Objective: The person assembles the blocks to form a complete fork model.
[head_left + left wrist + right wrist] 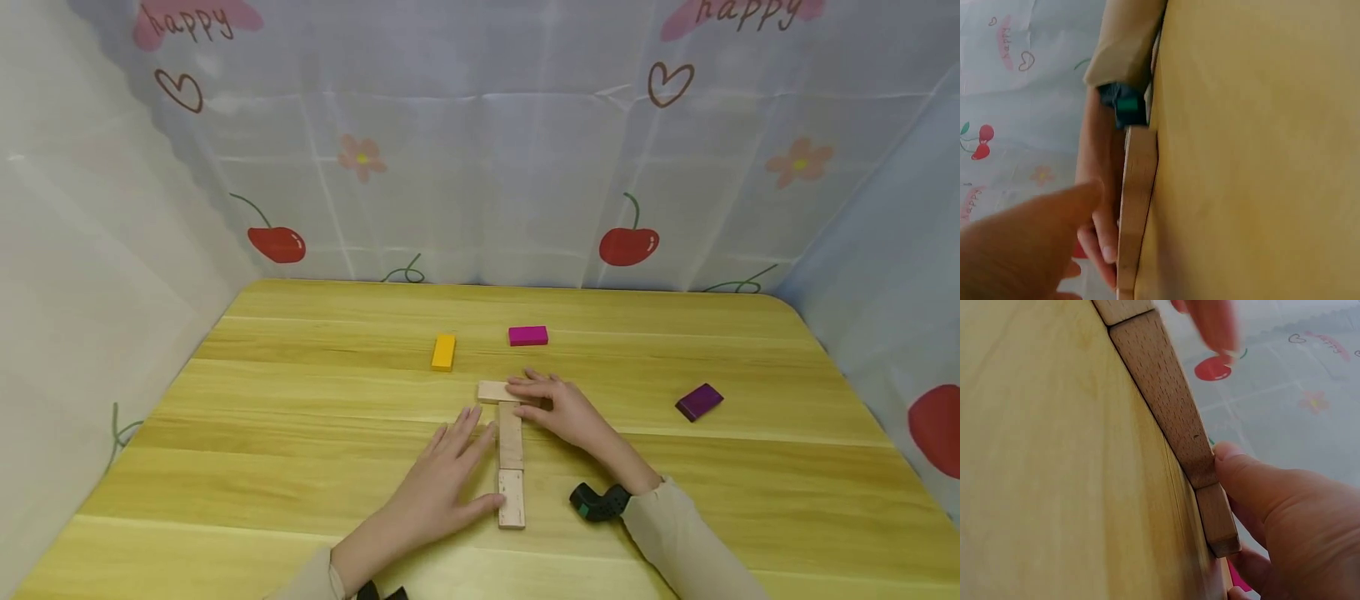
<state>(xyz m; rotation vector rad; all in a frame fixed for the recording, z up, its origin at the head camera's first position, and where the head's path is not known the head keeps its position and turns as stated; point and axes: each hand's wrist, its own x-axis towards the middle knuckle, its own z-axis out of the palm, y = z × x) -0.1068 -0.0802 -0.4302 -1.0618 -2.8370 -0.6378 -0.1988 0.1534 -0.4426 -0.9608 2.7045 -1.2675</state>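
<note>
Your left hand (437, 479) spreads its fingers, gripping nothing; your right hand (567, 410) pinches the crosswise block (492, 392). Two more wooden blocks (511, 442) lie between them on the wood-grain table (262, 467); beyond hangs a cherry-print curtain (480, 175).

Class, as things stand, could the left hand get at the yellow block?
Probably yes: only bare tabletop shows between the left hand and the yellow block, with no block in the way.

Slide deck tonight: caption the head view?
Left fingers and right fingers at a T of three wooden blocks; yellow block, pink block, purple block apart.
</note>
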